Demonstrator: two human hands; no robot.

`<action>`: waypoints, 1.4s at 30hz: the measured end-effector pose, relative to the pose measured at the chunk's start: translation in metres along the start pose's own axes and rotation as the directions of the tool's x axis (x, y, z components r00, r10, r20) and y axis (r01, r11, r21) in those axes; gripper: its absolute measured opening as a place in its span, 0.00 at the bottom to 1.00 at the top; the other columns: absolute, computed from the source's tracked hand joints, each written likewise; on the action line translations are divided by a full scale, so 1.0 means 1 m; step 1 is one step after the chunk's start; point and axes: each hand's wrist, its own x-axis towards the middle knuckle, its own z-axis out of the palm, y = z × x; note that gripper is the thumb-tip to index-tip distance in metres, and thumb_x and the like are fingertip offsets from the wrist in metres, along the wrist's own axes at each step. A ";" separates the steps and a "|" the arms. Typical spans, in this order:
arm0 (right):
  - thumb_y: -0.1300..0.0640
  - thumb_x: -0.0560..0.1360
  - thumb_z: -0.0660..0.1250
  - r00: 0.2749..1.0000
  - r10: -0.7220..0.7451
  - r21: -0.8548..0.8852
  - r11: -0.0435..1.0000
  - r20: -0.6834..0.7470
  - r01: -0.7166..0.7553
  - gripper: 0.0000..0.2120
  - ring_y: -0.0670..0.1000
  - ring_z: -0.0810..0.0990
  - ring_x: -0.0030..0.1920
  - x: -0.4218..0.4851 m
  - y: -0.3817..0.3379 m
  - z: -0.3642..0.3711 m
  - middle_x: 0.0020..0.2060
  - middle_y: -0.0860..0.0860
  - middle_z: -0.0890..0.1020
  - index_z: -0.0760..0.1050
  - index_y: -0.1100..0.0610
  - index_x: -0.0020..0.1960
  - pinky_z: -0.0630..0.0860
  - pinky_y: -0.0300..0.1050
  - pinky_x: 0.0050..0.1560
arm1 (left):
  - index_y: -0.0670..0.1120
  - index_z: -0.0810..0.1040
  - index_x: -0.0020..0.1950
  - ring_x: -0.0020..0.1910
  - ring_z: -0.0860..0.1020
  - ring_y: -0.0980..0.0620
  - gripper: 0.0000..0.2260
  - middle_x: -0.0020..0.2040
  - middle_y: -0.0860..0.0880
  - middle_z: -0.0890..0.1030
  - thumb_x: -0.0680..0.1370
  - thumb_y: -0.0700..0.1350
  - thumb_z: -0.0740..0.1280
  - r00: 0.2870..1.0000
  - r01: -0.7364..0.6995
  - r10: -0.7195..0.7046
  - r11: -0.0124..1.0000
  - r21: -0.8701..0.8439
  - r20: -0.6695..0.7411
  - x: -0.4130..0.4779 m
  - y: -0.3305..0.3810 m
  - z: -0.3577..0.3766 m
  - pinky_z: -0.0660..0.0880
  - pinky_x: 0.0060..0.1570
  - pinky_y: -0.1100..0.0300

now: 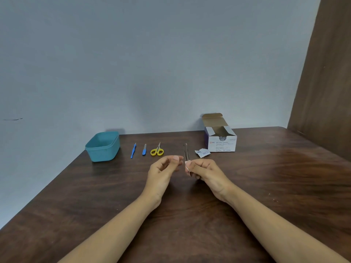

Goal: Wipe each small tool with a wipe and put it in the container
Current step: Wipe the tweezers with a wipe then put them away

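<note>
One teal container (102, 147) sits at the left rear of the dark wooden tabletop (266, 186), open at the top, and from my feed I can see nothing inside it. To its right, three small tools lie in a row, apart from one another: a slim blue-handled pick (133, 150), a short blue nail file (144, 149), then yellow-handled scissors (157, 150) with the blades pointing away from me. Nearer the camera, the left hand (165, 168) hovers above the tabletop with its fingers loosely curled and holds nothing that I can make out; its fingertips are just beside the tweezers (185, 151). The tweezers stand nearly upright in the air, tips up. Their lower end is pinched by the right hand (205, 169), with a small white wipe (187, 165) held against the metal at the fingertips. Behind that hand a torn wrapper (202, 153) lies on the tabletop, just beside a white box of alcohol swabs (221, 141) whose lid flap stands open. A brown wooden panel (326, 73) rises at the far right.
</note>
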 end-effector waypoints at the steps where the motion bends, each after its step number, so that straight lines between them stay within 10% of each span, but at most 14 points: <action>1: 0.57 0.79 0.62 1.000 0.005 -0.007 1.000 0.012 -0.005 0.15 0.38 0.72 0.31 0.000 -0.001 0.000 0.28 0.46 0.76 0.77 0.59 0.34 0.68 0.28 0.36 | 0.46 0.82 0.54 0.51 0.80 0.57 0.11 0.51 0.49 0.84 0.76 0.50 0.65 0.999 0.023 -0.023 0.999 -0.023 0.025 0.000 0.001 -0.001 0.73 0.41 0.70; 9: 0.56 0.78 0.64 0.995 0.053 -0.071 0.996 0.088 -0.046 0.12 0.39 0.76 0.37 -0.001 -0.001 0.000 0.33 0.45 0.80 0.80 0.57 0.38 0.70 0.28 0.43 | 0.45 0.83 0.49 0.32 0.73 0.66 0.11 0.38 0.55 0.82 0.73 0.49 0.67 0.995 0.058 -0.050 0.993 -0.098 0.085 -0.001 0.005 -0.004 0.69 0.41 0.64; 17: 0.58 0.71 0.73 0.984 0.149 -0.078 0.987 0.097 -0.142 0.03 0.43 0.76 0.38 0.003 0.001 -0.004 0.34 0.47 0.81 0.82 0.54 0.38 0.71 0.38 0.47 | 0.50 0.83 0.39 0.52 0.79 0.55 0.04 0.47 0.51 0.85 0.73 0.45 0.69 1.000 0.016 -0.015 0.993 -0.117 0.003 0.002 0.000 -0.004 0.71 0.59 0.57; 42: 0.57 0.77 0.66 0.981 0.141 -0.088 0.988 0.136 -0.130 0.08 0.41 0.79 0.38 0.006 0.004 -0.009 0.37 0.49 0.84 0.82 0.57 0.43 0.71 0.33 0.40 | 0.44 0.82 0.48 0.43 0.78 0.68 0.10 0.44 0.57 0.85 0.71 0.47 0.69 0.998 -0.036 0.028 0.986 -0.162 -0.050 0.005 -0.003 -0.005 0.70 0.50 0.64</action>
